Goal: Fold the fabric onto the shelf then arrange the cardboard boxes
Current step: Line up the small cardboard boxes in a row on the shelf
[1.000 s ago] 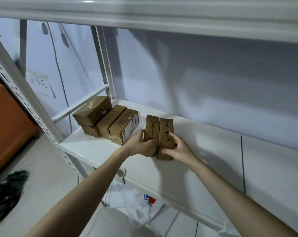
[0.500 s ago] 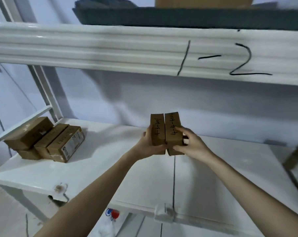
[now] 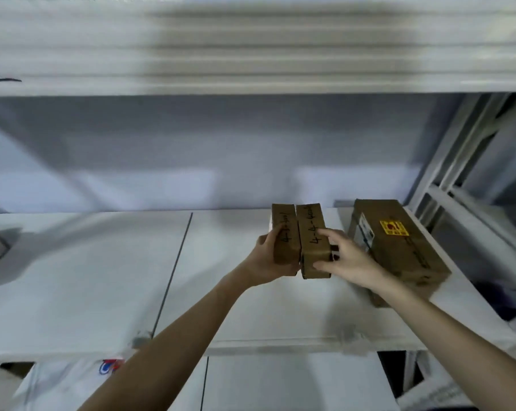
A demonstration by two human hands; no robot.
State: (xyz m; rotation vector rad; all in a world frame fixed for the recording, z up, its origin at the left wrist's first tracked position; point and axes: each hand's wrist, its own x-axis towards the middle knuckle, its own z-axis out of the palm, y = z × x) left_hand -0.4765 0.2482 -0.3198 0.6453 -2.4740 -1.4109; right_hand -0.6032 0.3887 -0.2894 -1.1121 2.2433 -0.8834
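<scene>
A: Head view, the only one. What have the hands got?

B: Two small boxes pressed side by side. The left hand point(image 3: 270, 258) curls round the left box point(image 3: 285, 234), thumb on its outer face. The right hand point(image 3: 344, 258) clamps the right box point(image 3: 312, 241), fingers on top and thumb at the near end. Both boxes have handwriting on top, and they look to be held just above the shelf point(image 3: 102, 277), though I can't tell for sure that they are clear of it.

A: Where should they go?

B: My guess is beside the big box point(image 3: 399, 247) at the right end, which lies flat on the shelf near the upright. The pair is just left of it; the right hand's back is close to its side or touching it.

A: How to do that well?

B: Keep squeezing inward so the two don't slip apart, lower them level, then slide them rightward until they sit flush. The right fingers will be in the gap, so I'd pull them out first and let the left hand push.

A: And the fabric?

B: A white piece with a red and blue logo point(image 3: 111, 367) hangs below the shelf edge. Whether it's the task's fabric I can't say.
</scene>
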